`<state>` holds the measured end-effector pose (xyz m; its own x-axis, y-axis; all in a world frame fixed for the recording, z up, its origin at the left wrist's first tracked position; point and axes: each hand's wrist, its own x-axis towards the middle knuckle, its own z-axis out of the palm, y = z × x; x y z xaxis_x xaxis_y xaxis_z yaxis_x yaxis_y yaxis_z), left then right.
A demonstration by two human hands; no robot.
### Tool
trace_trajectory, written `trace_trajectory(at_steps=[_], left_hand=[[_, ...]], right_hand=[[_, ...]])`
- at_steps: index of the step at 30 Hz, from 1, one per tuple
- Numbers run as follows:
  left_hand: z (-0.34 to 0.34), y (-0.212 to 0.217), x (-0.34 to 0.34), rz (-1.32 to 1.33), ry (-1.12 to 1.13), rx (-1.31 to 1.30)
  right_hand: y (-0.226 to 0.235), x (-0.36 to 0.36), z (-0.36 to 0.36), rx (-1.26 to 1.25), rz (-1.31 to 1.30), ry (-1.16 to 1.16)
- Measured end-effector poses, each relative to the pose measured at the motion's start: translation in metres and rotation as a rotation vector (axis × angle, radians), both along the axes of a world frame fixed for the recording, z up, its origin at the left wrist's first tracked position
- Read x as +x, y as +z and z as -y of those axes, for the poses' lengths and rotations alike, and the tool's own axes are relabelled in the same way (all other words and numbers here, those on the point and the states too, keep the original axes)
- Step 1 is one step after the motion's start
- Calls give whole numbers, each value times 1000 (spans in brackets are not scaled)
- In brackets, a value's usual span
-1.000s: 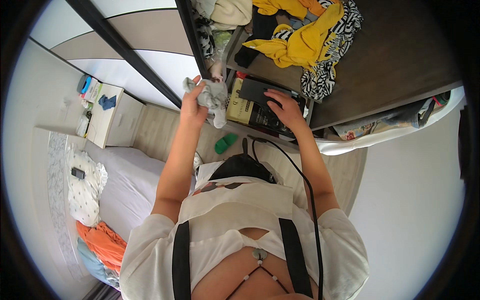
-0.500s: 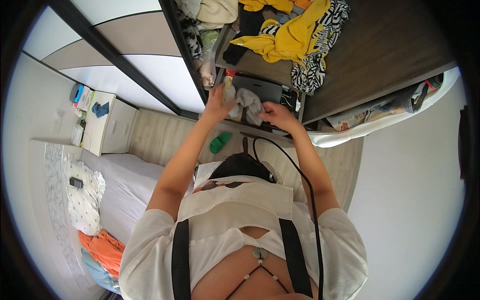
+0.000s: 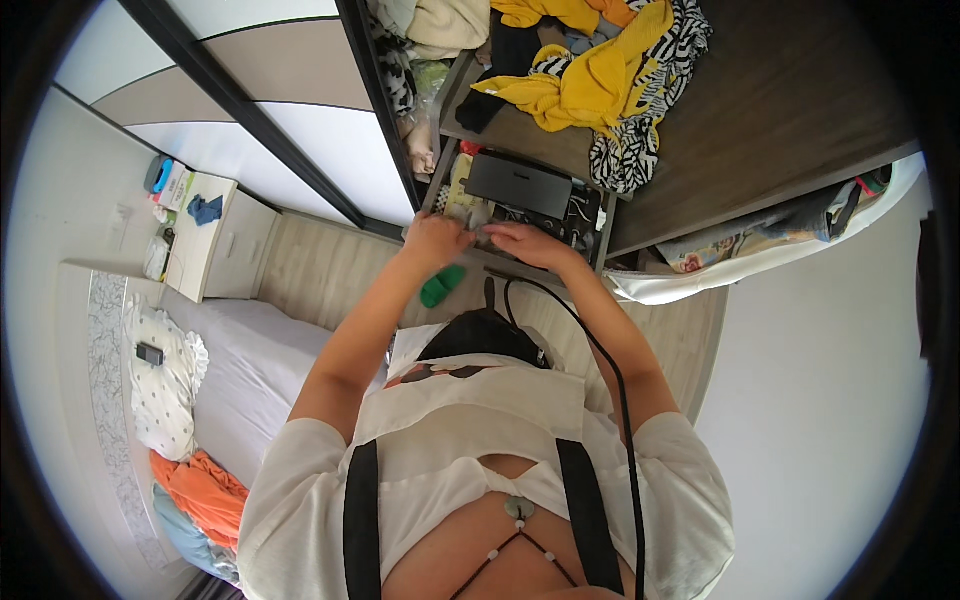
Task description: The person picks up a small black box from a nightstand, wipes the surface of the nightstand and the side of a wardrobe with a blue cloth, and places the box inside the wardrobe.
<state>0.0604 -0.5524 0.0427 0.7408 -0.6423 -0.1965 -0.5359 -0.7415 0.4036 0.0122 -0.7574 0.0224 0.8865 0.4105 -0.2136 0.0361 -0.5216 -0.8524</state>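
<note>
A pale grey cloth (image 3: 478,214) lay low in the open drawer (image 3: 437,180), between the fingers of the two hands and near the drawer's front edge. The left hand (image 3: 438,240) was curled at its left side, the right hand (image 3: 525,243) reached in from the other with fingers extended; whether either grasped it, I could not tell. Just beyond sat a flat dark box (image 3: 520,183), with something yellow (image 3: 460,193) to its left, overhanging much of the drawer's contents. On the shelf (image 3: 790,110) above, a yellow garment (image 3: 600,95) and a zebra-patterned cloth (image 3: 625,165) were heaped. A green slipper (image 3: 442,286) lay on the floor, partly covered by the left wrist. The cloth's outline was blurred and largely hidden by fingers; the upper clothes were cut off by the picture's top.
</note>
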Motion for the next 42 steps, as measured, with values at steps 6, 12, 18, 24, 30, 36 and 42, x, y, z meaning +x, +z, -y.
trace_trajectory(at_steps=[6, 12, 18, 24, 30, 36, 42], left_hand=[[-9, 14, -8, 4, -10, 232], [-30, -6, -15, 212, -123, 181], [-23, 18, -16, 280, -154, -83], [-9, 15, -2, 193, -403, -186], [-7, 21, -9, 283, -503, -179], [-10, -11, 6, 167, -462, -195], [10, -24, 33, 245, -348, -250]], right_hand=[[-15, 13, -3, -20, -444, 73], [8, -10, 23, -55, -172, 61], [43, -37, 52, -41, 11, -250], [54, -40, 54, -366, 497, -171], [27, -16, 50, -644, 507, -198], [20, 1, 56, -727, 500, -209], [36, 14, 62, -631, 560, -338]])
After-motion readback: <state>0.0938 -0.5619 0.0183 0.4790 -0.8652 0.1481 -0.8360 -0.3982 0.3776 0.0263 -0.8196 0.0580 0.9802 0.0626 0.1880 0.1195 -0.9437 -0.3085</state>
